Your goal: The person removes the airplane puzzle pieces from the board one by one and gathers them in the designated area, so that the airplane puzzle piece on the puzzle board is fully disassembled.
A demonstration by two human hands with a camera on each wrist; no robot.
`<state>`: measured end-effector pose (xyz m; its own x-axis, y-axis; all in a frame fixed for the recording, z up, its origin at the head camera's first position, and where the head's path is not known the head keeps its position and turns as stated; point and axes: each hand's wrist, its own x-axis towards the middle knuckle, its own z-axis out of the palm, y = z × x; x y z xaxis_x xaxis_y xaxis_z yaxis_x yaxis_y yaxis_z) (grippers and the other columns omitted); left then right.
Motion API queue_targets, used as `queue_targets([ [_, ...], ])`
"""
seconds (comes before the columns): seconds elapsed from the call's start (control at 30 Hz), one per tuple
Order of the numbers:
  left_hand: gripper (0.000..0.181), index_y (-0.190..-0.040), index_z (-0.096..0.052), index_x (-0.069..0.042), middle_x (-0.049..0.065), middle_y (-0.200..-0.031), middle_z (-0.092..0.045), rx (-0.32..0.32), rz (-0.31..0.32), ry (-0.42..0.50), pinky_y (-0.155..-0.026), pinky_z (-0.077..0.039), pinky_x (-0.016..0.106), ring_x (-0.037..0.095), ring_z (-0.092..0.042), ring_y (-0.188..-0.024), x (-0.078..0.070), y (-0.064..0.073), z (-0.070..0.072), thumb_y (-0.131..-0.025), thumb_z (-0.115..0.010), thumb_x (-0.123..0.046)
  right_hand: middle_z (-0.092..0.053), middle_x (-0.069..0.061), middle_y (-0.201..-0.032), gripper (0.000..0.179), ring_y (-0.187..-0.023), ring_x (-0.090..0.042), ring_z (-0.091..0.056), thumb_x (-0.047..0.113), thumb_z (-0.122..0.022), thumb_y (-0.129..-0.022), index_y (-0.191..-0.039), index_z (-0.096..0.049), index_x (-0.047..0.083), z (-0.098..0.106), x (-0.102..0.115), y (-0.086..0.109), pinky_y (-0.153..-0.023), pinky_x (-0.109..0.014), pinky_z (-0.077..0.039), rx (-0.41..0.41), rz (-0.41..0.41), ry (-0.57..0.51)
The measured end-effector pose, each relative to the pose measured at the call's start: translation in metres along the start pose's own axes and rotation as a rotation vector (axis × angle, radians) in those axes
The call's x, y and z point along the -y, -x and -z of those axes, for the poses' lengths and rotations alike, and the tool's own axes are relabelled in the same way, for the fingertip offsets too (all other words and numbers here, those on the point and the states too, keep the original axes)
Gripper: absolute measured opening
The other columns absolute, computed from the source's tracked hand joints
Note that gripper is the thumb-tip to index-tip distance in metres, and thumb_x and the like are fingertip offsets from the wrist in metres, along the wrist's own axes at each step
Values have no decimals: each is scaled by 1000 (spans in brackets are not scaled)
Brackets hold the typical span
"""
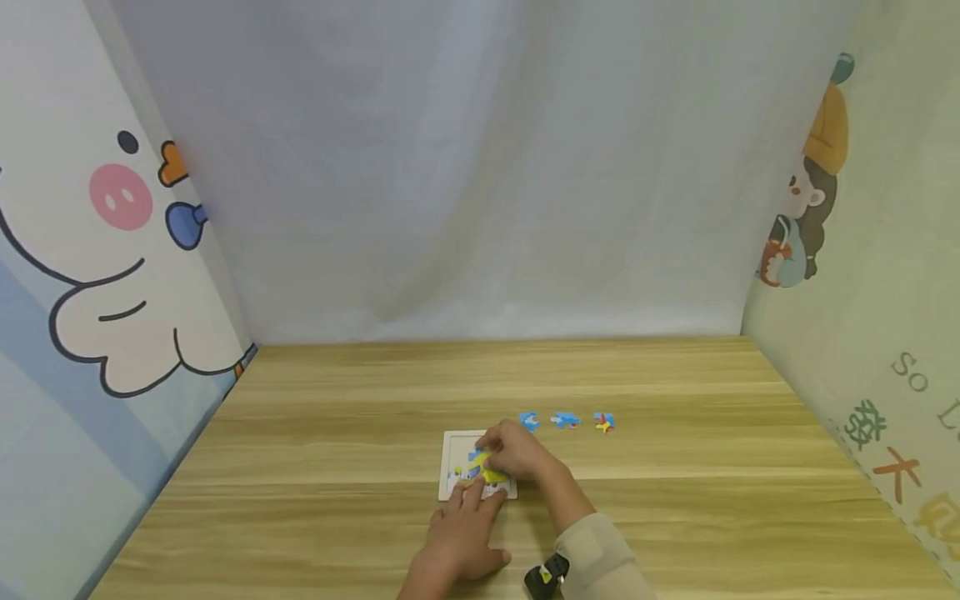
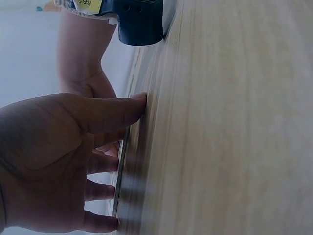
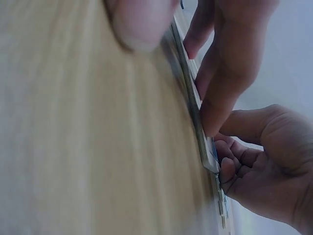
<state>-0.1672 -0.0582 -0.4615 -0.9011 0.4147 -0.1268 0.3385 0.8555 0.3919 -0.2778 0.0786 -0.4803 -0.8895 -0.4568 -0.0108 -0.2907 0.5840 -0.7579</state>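
Note:
A pale square puzzle board (image 1: 443, 467) lies flat on the table, with yellow and blue picture pieces (image 1: 459, 472) in it. My left hand (image 1: 467, 533) rests at the board's near edge with its fingers extended onto it and its thumb on the tabletop. Over the upper right of the board, my right hand (image 1: 517, 450) pinches a puzzle piece between thumb and forefinger; the fingers hide most of that piece. The right wrist view shows the curled fingers of this right hand (image 3: 274, 161) close above the board's edge (image 3: 198, 132).
Beyond the board to the right, three loose puzzle pieces lie in a row: a blue one (image 1: 529, 421), a blue one with a red spot (image 1: 566, 420) and a blue, red and yellow one (image 1: 604, 422). The wooden table (image 1: 337, 417) meets a grey curtain (image 1: 480, 208) at the back.

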Motion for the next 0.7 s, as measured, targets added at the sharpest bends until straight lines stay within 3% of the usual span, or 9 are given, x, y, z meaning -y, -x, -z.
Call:
queue_targets([
  [0.23, 69, -134, -48, -9, 21, -141, -33, 0, 6, 7, -89, -30, 68, 46, -25, -128, -3, 1, 2, -74, -74, -34, -62, -9, -103, 26, -97, -28, -56, -5, -66, -77, -103, -68, -1, -2, -2, 0, -84, -43, -47, -1, -7, -14],
  [0.7, 70, -133, -49, -9, 20, -140, -35, -8, 2, 1, -88, -32, 68, 48, -26, -127, -2, -1, 1, -73, -74, -34, -57, -4, -90, 25, -87, -22, -54, -2, -71, -75, -98, -65, 5, -1, 6, 3, -76, -38, -47, -60, -16, 39],
])
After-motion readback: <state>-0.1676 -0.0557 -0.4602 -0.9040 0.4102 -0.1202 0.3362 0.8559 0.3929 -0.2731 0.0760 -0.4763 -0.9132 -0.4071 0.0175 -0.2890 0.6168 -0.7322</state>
